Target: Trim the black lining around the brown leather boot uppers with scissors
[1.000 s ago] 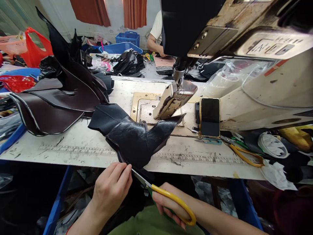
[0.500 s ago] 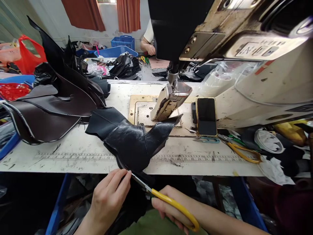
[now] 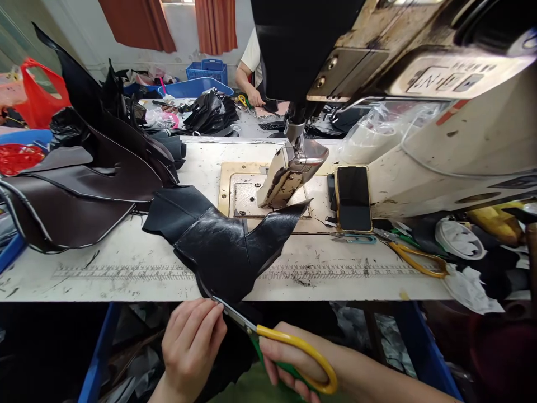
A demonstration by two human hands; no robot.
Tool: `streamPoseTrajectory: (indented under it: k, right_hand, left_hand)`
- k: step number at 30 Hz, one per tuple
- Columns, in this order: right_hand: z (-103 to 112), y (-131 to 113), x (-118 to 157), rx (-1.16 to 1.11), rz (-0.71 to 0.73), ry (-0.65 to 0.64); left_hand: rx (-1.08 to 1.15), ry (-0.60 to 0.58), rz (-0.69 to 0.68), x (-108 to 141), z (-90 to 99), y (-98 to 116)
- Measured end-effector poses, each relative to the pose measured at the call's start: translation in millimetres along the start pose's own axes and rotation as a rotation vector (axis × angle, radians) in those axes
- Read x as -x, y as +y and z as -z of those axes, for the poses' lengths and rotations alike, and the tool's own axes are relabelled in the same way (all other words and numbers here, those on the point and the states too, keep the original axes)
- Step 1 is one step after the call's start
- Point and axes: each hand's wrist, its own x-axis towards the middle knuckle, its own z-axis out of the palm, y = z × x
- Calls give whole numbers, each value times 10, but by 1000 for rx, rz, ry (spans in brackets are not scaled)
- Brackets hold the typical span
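Note:
A sewn black leather piece [image 3: 218,240] lies on the white sewing table, its lower part hanging at the front edge. My left hand [image 3: 191,338] is closed, fingertips pinching the lower edge of this leather. My right hand [image 3: 289,352] grips scissors [image 3: 300,346] with one yellow and one green handle. Their blades point up and left along the leather's lower edge, the tips close by my left fingertips. The exact spot between the blades is too small to make out.
A sewing machine post [image 3: 285,173] rises behind the leather. Brown leather pieces [image 3: 79,207] are piled at left. A phone [image 3: 354,198], a thread snipper [image 3: 356,239] and second scissors [image 3: 419,258] lie at right. A co-worker's hand [image 3: 255,96] works across the table.
The scissors' handles have spread apart, and the green one now shows more. My left hand still pinches the leather's edge. The co-worker's hand has moved lower and now touches dark material.

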Motion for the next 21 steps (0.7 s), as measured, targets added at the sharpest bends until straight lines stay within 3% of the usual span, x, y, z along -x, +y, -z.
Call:
streamPoseTrajectory:
  k: [3, 12, 21]
  right_hand:
    - [-58, 58, -45, -101, 52, -40]
    - [-109, 317, -276, -411, 80, -181]
    - [-234, 321, -430, -651, 197, -292]
  left_hand:
    - [0, 28, 25, 13, 0, 20]
    - [209, -36, 12, 33, 53, 2]
    - [355, -101, -25, 44, 171, 47]
